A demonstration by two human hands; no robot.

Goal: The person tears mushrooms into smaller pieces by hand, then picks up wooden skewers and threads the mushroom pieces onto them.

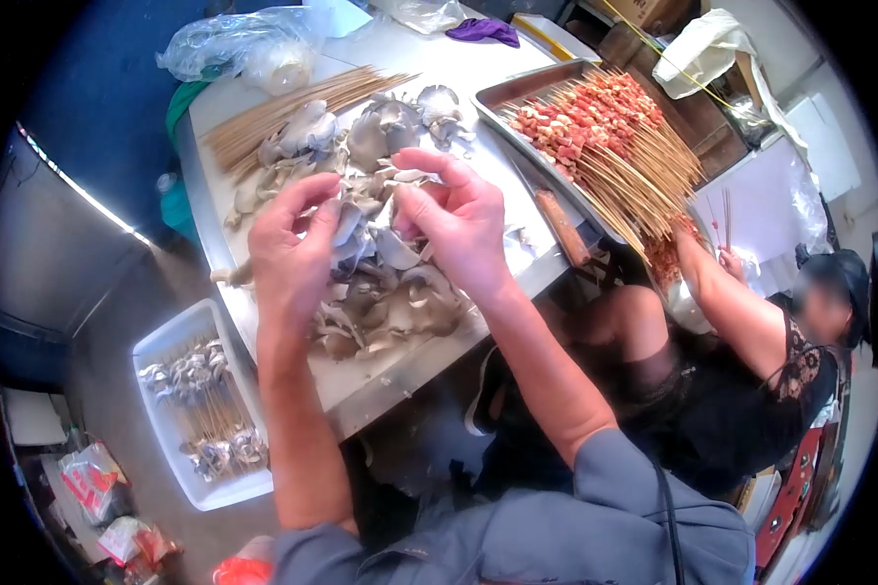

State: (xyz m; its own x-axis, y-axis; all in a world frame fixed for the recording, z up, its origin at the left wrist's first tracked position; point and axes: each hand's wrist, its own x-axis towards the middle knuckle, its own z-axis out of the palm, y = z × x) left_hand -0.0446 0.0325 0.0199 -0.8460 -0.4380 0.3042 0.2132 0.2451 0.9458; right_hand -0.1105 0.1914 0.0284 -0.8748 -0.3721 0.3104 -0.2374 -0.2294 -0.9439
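A heap of grey-white oyster mushrooms [410, 302] covers the middle of the white table. Above it, my left hand [298, 234] pinches a torn oyster mushroom piece [346, 222] between thumb and fingers. To its right, my right hand [454, 219] is curled, thumb and fingers closed on mushroom at the heap's centre; its fingertips partly hide the piece. Thin bamboo skewers [254, 122] lie in a bundle behind the heap at the left. A knife with a wooden handle [562, 226] rests at the table's right side.
A metal tray [498, 102] of skewered meat [595, 122] stands at the right. Skewered mushrooms fill a white bin [210, 312] on the lower left. Beside me, another person [741, 380] sits reaching below the tray. Clear plastic bags [239, 44] and a purple cloth [483, 32] lie behind.
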